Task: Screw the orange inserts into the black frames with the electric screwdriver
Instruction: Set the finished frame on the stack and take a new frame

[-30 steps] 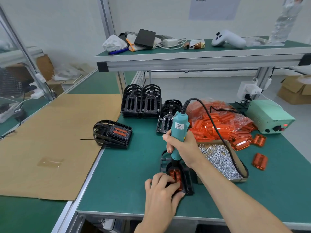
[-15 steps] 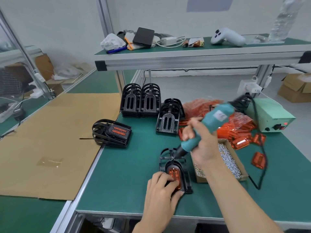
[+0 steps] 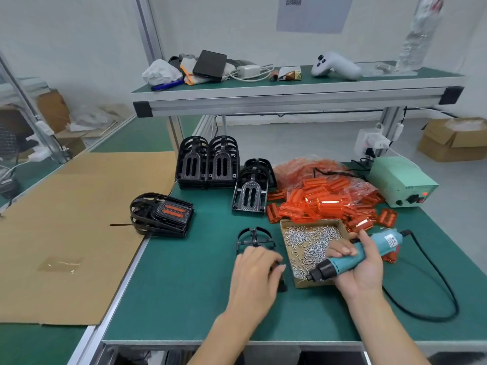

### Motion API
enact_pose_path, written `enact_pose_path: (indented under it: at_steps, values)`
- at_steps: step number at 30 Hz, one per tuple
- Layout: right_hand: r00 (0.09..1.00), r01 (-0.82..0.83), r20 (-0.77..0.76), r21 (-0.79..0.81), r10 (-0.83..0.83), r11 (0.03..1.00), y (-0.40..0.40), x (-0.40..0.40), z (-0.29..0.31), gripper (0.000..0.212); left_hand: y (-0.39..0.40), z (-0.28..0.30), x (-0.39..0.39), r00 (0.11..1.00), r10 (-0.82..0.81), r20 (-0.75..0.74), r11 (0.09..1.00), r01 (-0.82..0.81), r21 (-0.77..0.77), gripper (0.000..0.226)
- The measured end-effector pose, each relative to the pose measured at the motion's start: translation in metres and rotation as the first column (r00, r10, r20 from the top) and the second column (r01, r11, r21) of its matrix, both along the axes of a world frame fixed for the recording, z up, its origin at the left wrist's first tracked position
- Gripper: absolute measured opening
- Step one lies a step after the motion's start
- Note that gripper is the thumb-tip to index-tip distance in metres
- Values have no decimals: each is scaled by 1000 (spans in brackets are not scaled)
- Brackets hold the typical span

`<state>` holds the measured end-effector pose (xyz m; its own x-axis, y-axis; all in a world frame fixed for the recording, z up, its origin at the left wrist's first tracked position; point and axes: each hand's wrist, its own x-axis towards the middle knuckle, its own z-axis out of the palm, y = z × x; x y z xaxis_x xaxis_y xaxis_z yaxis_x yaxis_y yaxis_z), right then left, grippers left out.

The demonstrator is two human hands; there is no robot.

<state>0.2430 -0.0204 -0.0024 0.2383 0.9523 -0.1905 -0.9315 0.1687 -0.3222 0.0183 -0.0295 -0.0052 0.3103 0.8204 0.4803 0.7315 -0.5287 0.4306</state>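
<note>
A: Frame? Grip?
B: Black frame [image 3: 254, 239] at centre, mostly hidden under left hand [image 3: 257, 275], blurred, grip unclear.
A: Right?
B: Right hand [image 3: 359, 264] clamps teal screwdriver [image 3: 350, 259], tip over screw box [image 3: 311, 246]; orange inserts [image 3: 324, 201] behind.

— Any readable text?
— None legible. A QR-style code on the wall sheet [image 3: 313, 13], cut off at the top edge.
— On the electric screwdriver [image 3: 353, 255]?
— A white label near the cord end, print too blurred to read.
— The green power box [image 3: 402, 181]?
— Small dark marks on the front, unreadable.
</note>
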Motion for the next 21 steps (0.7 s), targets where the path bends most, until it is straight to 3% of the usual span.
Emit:
enact_pose_path:
  at_steps: [2,4,7,9,15,21]
  values:
    - [999,-28,31,12,28,1000,-2,-1,0,22,14,17,20,994,-90,-60,994,86,-68,8]
    - [997,-56,56,31,54,998,-4,0,0,19,28,30,43,962,-139,-234,985,111,-129,12]
    - [996,-81,51,36,79,996,-8,2,0,19,41,38,73,765,-137,-629,986,47,-158,18]
    - [996,-79,41,24,78,997,-9,3,0,21,43,38,84,656,-136,-742,986,20,-163,22]
    - [997,-70,31,19,69,997,-5,0,-2,22,50,31,87,612,-124,-781,988,2,-155,25]
    - [997,-62,42,14,61,998,-4,1,-3,23,48,22,81,742,-98,-663,994,36,-106,16]
